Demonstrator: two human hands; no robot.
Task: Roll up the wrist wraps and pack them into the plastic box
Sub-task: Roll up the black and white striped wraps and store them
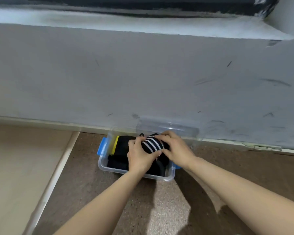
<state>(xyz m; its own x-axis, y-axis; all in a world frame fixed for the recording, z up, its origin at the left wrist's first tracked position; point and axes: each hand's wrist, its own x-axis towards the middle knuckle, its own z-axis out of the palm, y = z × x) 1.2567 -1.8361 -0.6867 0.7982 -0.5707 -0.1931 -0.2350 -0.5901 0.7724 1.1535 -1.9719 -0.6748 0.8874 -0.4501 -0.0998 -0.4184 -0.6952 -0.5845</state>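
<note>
Speckled brown flooring runs up to a scuffed grey wall, and against that wall sits the clear plastic box, with its transparent lid standing open behind it. We have both hands over the box. Our left hand curls round the near-left side of a rolled black-and-white striped wrist wrap. Our right hand grips its right side, fingers bent over the top, so we hold the roll between them over the box's middle. Inside the box, left of the roll, lie dark wraps and a yellow piece, near the blue latch on the box's left end.
</note>
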